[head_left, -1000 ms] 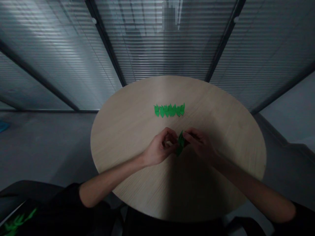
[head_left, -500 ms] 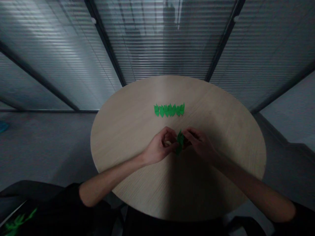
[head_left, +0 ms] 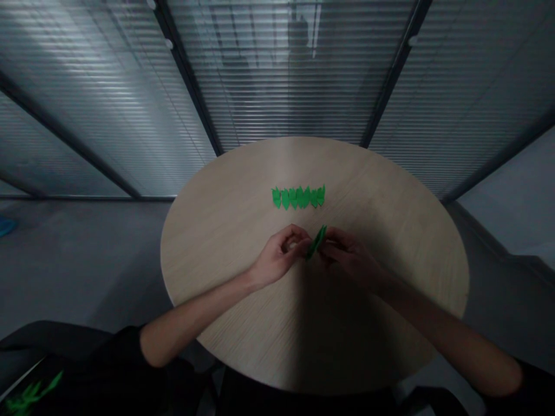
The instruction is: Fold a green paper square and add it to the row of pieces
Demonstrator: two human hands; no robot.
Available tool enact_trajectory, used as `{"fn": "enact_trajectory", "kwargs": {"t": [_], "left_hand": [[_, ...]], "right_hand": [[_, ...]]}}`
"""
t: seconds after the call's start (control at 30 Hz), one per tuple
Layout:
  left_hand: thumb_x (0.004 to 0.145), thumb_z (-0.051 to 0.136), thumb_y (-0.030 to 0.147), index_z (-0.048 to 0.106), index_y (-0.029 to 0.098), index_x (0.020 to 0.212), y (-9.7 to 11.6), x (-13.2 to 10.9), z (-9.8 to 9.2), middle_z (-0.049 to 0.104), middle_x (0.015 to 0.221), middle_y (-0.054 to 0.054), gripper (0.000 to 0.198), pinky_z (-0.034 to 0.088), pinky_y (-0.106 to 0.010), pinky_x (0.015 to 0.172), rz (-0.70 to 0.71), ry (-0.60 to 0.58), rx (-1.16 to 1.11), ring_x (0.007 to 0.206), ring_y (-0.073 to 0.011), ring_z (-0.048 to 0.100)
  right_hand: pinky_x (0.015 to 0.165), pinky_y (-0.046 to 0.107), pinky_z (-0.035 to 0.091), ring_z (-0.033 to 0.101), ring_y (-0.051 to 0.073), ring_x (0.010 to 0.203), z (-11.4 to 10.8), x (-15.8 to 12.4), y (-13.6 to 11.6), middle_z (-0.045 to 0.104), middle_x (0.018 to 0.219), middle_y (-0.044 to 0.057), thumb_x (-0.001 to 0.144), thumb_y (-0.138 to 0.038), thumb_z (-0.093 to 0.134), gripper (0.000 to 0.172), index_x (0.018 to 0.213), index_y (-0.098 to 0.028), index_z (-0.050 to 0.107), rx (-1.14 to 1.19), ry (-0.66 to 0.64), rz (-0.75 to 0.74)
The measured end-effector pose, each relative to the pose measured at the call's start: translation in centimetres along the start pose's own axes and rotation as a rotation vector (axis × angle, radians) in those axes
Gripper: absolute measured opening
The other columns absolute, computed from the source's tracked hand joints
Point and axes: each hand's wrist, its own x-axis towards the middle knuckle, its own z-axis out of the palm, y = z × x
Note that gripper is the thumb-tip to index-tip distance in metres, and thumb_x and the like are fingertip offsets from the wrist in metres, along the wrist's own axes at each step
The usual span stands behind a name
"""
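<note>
On the round wooden table, left hand and right hand grips pinch folded green paper.

You have two hands, your left hand and your right hand, with one folded green paper piece in your grip, seven folded green paper pieces in one row beyond it, and one round worktop.

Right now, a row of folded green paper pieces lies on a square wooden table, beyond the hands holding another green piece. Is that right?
No: the wooden table is round, not square, as the head view shows. The row of green pieces and the held piece are as you said.
</note>
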Motion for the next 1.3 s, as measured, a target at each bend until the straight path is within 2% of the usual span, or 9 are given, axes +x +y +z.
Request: {"fn": "enact_trajectory", "kwargs": {"t": [0.13, 0.23, 0.37, 0.5, 0.7, 0.8, 1.0, 1.13, 1.3], "left_hand": [[0.090, 0.075, 0.053, 0.061, 0.013, 0.101, -0.01, 0.16, -0.04, 0.068, 0.088, -0.006, 0.044, 0.052, -0.030, 0.074, -0.095, -0.120, -0.121, 0.079, -0.0161, 0.066], [0.088, 0.078, 0.054, 0.062, 0.013, 0.103, 0.08, 0.12, 0.04, 0.070, 0.090, -0.008, 0.046, 0.053, -0.031, 0.076, -0.144, -0.147, -0.171, 0.081, -0.0174, 0.068], [0.089, 0.077, 0.049, 0.065, 0.012, 0.105, 0.09, 0.10, 0.02, 0.071, 0.088, -0.007, 0.042, 0.052, -0.030, 0.074, -0.140, -0.150, -0.120, 0.080, -0.0170, 0.067], [0.092, 0.073, 0.044, 0.067, 0.011, 0.096, -0.08, 0.09, -0.12, 0.066, 0.077, -0.003, 0.033, 0.048, -0.026, 0.064, -0.088, -0.106, -0.014, 0.069, -0.0132, 0.062], [0.091, 0.074, 0.043, 0.064, 0.012, 0.091, -0.08, 0.19, -0.08, 0.062, 0.068, 0.001, 0.033, 0.046, -0.023, 0.060, -0.083, 0.006, -0.035, 0.060, -0.0100, 0.058], [0.090, 0.075, 0.045, 0.061, 0.013, 0.090, -0.04, 0.21, -0.01, 0.061, 0.065, 0.002, 0.035, 0.046, -0.022, 0.057, -0.075, 0.025, -0.054, 0.058, -0.0097, 0.057], [0.089, 0.074, 0.052, 0.059, 0.014, 0.087, -0.06, 0.11, 0.15, 0.063, 0.067, 0.001, 0.041, 0.052, -0.024, 0.059, -0.124, -0.022, -0.031, 0.060, -0.0115, 0.062], [0.091, 0.072, 0.053, 0.059, 0.014, 0.088, -0.02, 0.10, 0.20, 0.066, 0.069, -0.001, 0.041, 0.057, -0.027, 0.062, -0.170, -0.096, -0.043, 0.062, -0.0134, 0.066], [0.092, 0.072, 0.050, 0.060, 0.014, 0.088, 0.02, 0.08, 0.16, 0.067, 0.069, -0.001, 0.038, 0.057, -0.026, 0.060, -0.143, -0.094, -0.018, 0.062, -0.0133, 0.066]], "right_hand": [[0.048, 0.020, 0.047, 0.054, 0.010, 0.058, 0.11, -0.15, 0.11, 0.059, 0.072, -0.003, 0.087, -0.045, 0.075, 0.024, 0.089, -0.022, 0.066, -0.013, -0.013, 0.024], [0.046, 0.020, 0.045, 0.053, 0.010, 0.057, 0.34, -0.24, 0.07, 0.058, 0.073, -0.003, 0.087, -0.048, 0.074, 0.027, 0.091, -0.023, 0.065, -0.038, -0.003, 0.026], [0.044, 0.020, 0.045, 0.052, 0.009, 0.055, 0.58, -0.24, 0.09, 0.057, 0.074, -0.004, 0.085, -0.051, 0.076, 0.032, 0.093, -0.023, 0.061, -0.053, 0.024, 0.025], [0.045, 0.020, 0.047, 0.055, 0.009, 0.056, 0.51, -0.10, 0.36, 0.058, 0.079, -0.003, 0.084, -0.047, 0.078, 0.033, 0.092, -0.023, 0.058, -0.087, 0.094, 0.019], [0.051, 0.024, 0.050, 0.058, 0.010, 0.056, 0.49, -0.01, 0.53, 0.064, 0.078, 0.001, 0.094, -0.046, 0.063, 0.027, 0.091, -0.019, 0.063, -0.139, 0.042, -0.008], [0.055, 0.026, 0.050, 0.061, 0.012, 0.060, 0.55, -0.13, 0.54, 0.068, 0.081, 0.003, 0.093, -0.047, 0.064, 0.028, 0.093, -0.019, 0.066, -0.176, 0.054, -0.010], [0.054, 0.025, 0.044, 0.058, 0.013, 0.059, 0.28, -0.21, 0.85, 0.063, 0.068, -0.001, 0.090, -0.045, 0.069, 0.026, 0.084, -0.020, 0.067, -0.237, 0.100, 0.022], [0.056, 0.025, 0.044, 0.058, 0.013, 0.060, 0.13, -0.17, 0.68, 0.061, 0.069, -0.001, 0.089, -0.043, 0.069, 0.024, 0.082, -0.020, 0.065, -0.202, 0.095, 0.017], [0.056, 0.026, 0.044, 0.058, 0.013, 0.061, 0.14, -0.18, 0.48, 0.063, 0.071, 0.000, 0.089, -0.044, 0.068, 0.025, 0.085, -0.019, 0.067, -0.211, 0.091, 0.042]]}}
